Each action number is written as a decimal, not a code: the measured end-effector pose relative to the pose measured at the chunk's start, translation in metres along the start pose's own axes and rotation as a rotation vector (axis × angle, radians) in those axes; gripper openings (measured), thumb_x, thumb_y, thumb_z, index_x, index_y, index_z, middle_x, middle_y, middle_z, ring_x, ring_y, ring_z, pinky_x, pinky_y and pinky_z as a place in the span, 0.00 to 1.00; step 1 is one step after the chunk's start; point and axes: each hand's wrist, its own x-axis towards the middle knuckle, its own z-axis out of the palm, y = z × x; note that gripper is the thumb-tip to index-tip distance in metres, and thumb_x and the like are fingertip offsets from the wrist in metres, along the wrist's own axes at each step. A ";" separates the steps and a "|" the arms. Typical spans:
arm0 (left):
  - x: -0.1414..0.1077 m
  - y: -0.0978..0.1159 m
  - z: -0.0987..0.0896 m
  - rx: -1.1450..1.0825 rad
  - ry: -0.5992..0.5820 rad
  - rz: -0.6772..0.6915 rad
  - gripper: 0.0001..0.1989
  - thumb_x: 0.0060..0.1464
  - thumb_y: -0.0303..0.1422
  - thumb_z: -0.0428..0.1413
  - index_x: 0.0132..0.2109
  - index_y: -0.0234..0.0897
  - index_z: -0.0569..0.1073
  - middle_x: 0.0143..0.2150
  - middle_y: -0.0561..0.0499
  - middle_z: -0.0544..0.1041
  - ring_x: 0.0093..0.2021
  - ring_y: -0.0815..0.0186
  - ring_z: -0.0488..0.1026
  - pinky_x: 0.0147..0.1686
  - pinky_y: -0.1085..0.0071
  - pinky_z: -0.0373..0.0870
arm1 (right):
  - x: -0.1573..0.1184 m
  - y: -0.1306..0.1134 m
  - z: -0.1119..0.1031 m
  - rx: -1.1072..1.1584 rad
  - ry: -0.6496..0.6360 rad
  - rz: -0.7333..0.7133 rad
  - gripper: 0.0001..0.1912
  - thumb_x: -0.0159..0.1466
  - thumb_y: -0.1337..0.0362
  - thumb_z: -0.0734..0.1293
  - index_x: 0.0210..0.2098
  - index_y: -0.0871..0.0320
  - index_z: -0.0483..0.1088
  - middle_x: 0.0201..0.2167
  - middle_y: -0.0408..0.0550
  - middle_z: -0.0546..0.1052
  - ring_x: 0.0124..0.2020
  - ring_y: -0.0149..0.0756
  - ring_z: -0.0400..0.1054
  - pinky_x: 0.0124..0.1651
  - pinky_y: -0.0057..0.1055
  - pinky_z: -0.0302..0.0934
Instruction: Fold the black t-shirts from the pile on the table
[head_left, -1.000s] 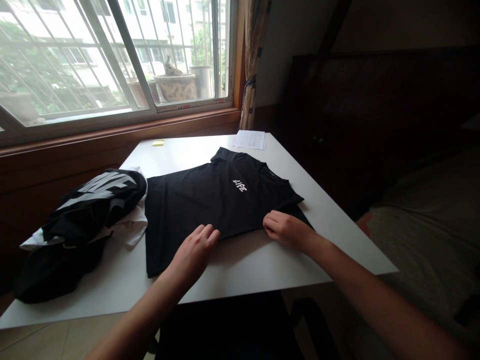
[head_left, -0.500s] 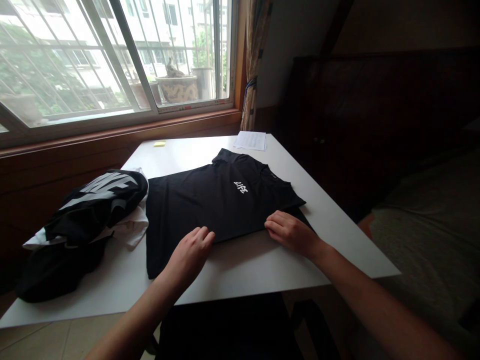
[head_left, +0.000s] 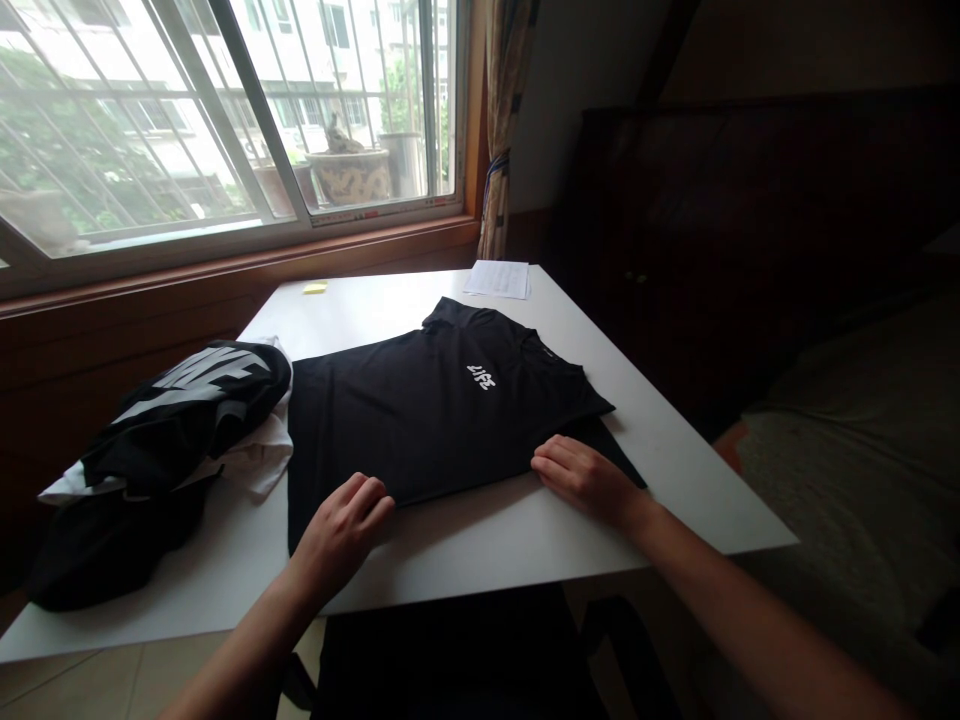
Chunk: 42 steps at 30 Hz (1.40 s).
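Left hand [head_left: 343,522] slid hemward, edge of black shirt [head_left: 427,410]

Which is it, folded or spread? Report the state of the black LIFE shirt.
Spread: the black shirt lies mostly flat across the white table, LIFE print facing up, far sleeve jutting out.
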 end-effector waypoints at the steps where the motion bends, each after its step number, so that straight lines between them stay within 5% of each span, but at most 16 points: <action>1: -0.001 -0.003 -0.001 -0.003 0.032 0.010 0.10 0.62 0.18 0.51 0.38 0.37 0.71 0.39 0.47 0.70 0.38 0.61 0.65 0.39 0.66 0.67 | 0.000 0.000 0.000 0.001 0.016 -0.003 0.11 0.69 0.74 0.61 0.43 0.58 0.74 0.39 0.52 0.76 0.42 0.41 0.69 0.49 0.39 0.68; 5: -0.001 -0.018 -0.008 0.022 0.180 0.021 0.10 0.62 0.18 0.50 0.38 0.36 0.71 0.37 0.47 0.70 0.37 0.61 0.65 0.38 0.66 0.67 | 0.001 0.001 0.001 -0.020 0.084 -0.012 0.11 0.68 0.75 0.62 0.44 0.58 0.74 0.39 0.52 0.77 0.42 0.41 0.70 0.48 0.39 0.68; 12: -0.007 -0.054 -0.027 0.149 0.187 -0.037 0.09 0.64 0.21 0.50 0.39 0.37 0.71 0.37 0.48 0.70 0.39 0.61 0.67 0.39 0.66 0.68 | -0.001 0.004 0.001 -0.023 0.105 0.028 0.09 0.68 0.75 0.63 0.44 0.58 0.72 0.39 0.51 0.76 0.42 0.42 0.70 0.49 0.40 0.68; 20: -0.033 -0.092 -0.059 0.325 0.331 -0.107 0.05 0.63 0.23 0.54 0.40 0.38 0.71 0.35 0.51 0.69 0.35 0.65 0.67 0.36 0.69 0.66 | 0.008 -0.008 -0.010 0.001 0.117 0.069 0.09 0.68 0.75 0.63 0.43 0.58 0.71 0.39 0.52 0.75 0.42 0.42 0.68 0.49 0.41 0.66; 26: -0.056 -0.072 -0.037 0.250 0.052 0.046 0.11 0.62 0.20 0.51 0.43 0.37 0.75 0.46 0.44 0.74 0.45 0.56 0.69 0.46 0.58 0.69 | 0.014 -0.017 -0.013 0.088 -0.135 0.034 0.07 0.66 0.75 0.64 0.38 0.59 0.71 0.37 0.50 0.73 0.41 0.40 0.66 0.47 0.38 0.64; 32: -0.088 -0.067 -0.015 0.110 -0.154 0.024 0.19 0.55 0.13 0.50 0.42 0.38 0.77 0.42 0.47 0.76 0.41 0.60 0.70 0.44 0.65 0.71 | 0.015 -0.020 -0.016 0.186 -0.319 0.082 0.10 0.68 0.76 0.62 0.35 0.58 0.72 0.36 0.48 0.73 0.38 0.36 0.64 0.42 0.32 0.60; 42: -0.121 -0.073 -0.037 -0.008 -0.202 -0.099 0.21 0.56 0.15 0.46 0.43 0.39 0.79 0.41 0.47 0.78 0.41 0.60 0.74 0.40 0.69 0.74 | 0.012 -0.016 -0.014 0.140 -0.359 0.087 0.11 0.67 0.77 0.63 0.33 0.58 0.71 0.35 0.47 0.72 0.37 0.36 0.64 0.39 0.32 0.58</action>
